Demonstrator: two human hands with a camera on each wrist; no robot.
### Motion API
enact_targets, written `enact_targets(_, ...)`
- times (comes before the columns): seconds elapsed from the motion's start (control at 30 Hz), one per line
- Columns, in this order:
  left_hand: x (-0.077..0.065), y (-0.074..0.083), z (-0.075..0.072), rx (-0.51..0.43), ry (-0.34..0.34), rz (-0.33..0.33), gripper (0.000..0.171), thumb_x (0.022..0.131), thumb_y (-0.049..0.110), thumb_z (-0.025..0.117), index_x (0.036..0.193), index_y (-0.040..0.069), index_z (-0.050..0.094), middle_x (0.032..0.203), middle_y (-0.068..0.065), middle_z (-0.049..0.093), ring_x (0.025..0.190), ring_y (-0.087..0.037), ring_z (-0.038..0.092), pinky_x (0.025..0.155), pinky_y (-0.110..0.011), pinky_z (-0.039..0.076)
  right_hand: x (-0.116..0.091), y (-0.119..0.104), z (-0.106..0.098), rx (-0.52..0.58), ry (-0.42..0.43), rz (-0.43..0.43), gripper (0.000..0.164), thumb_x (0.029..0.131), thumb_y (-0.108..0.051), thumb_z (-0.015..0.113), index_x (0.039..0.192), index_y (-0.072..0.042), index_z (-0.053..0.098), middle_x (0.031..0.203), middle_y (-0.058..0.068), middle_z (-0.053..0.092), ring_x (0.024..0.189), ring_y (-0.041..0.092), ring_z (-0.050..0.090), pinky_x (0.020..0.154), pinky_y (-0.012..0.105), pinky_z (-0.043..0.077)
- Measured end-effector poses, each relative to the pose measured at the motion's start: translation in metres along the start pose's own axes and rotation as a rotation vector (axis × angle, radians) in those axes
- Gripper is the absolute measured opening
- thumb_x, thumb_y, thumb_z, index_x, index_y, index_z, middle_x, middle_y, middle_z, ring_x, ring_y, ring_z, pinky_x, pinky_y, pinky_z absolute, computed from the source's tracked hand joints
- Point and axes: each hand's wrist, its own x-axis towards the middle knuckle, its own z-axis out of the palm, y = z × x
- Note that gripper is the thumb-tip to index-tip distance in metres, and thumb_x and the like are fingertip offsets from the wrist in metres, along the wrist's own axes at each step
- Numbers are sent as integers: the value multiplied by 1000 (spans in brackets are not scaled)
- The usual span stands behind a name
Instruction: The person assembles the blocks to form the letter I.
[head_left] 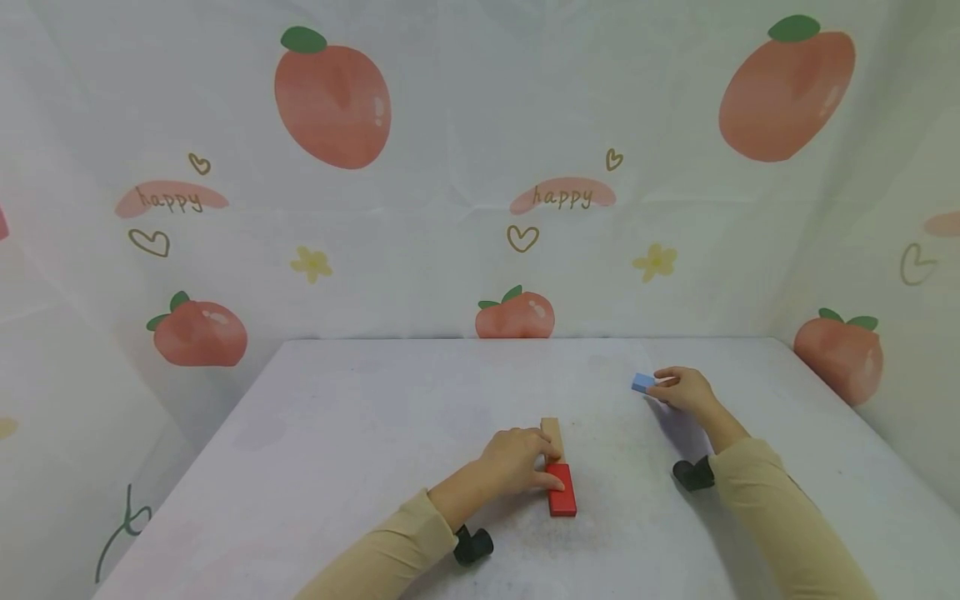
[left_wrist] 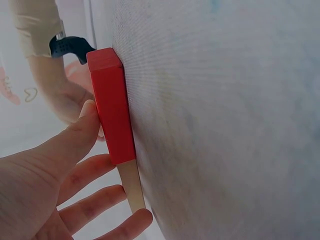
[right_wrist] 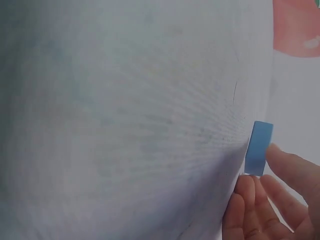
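My left hand [head_left: 516, 461] is over two blocks lying end to end on the table. Its thumb touches the red block [head_left: 562, 492], and its other fingers reach along the plain wooden block [head_left: 551, 433]. In the left wrist view, the red block [left_wrist: 111, 107] hides part of the wooden block [left_wrist: 131, 185]. Farther back on the right, my right hand [head_left: 686, 390] pinches a small blue block [head_left: 642, 382] at its near right end. From the right wrist, the thumb meets one side of the blue block [right_wrist: 258, 148], with fingertips at its lower end.
The white table [head_left: 360, 433] meets a cloth backdrop [head_left: 450, 125] printed with fruit, hearts and flowers at its back edge. Below the wrists hang dark wrist-camera mounts: one at the left cuff [head_left: 473, 546], one at the right [head_left: 693, 474].
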Motion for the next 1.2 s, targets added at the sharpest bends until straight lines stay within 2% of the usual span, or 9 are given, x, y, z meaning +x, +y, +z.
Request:
enact_targets(0.4, 0, -1, -1, -2, 0, 3, 40, 77, 45, 72, 111, 25, 70, 118, 6, 65, 107, -12, 61, 82, -26, 49, 4, 0, 0, -8, 0, -1, 49, 84, -13, 64, 121, 14, 49, 109, 31, 60, 65, 0, 52, 61, 19, 44)
enact_targets(0.6, 1, -1, 0, -2, 5, 4, 40, 76, 44, 72, 111, 25, 70, 118, 6, 65, 107, -12, 61, 81, -25, 49, 5, 0, 1, -42, 27, -26, 45, 82, -13, 65, 116, 15, 53, 96, 25, 65, 63, 1, 51, 61, 20, 43)
enact_targets(0.77, 0, -1, 1, -11, -2, 1, 40, 76, 44, 73, 112, 25, 70, 118, 5, 65, 107, -12, 61, 82, -25, 49, 5, 0, 3, -75, 50, -34, 42, 82, -13, 67, 112, 14, 56, 89, 22, 66, 66, 6, 52, 63, 22, 41)
enact_targets(0.97, 1, -1, 2, -6, -6, 0, 40, 77, 44, 72, 112, 25, 69, 117, 6, 65, 107, -11, 61, 83, -25, 49, 6, 1, 3, -86, 64, -29, 39, 82, -12, 66, 110, 14, 57, 90, 22, 65, 71, 13, 56, 62, 21, 42)
enact_targets(1.2, 0, -1, 1, -4, 2, 7, 39, 76, 44, 72, 110, 25, 70, 115, 6, 65, 105, -10, 61, 80, -24, 49, 4, -1, 3, -92, 72, -26, 39, 83, -12, 65, 110, 15, 56, 89, 21, 64, 73, 16, 56, 60, 21, 42)
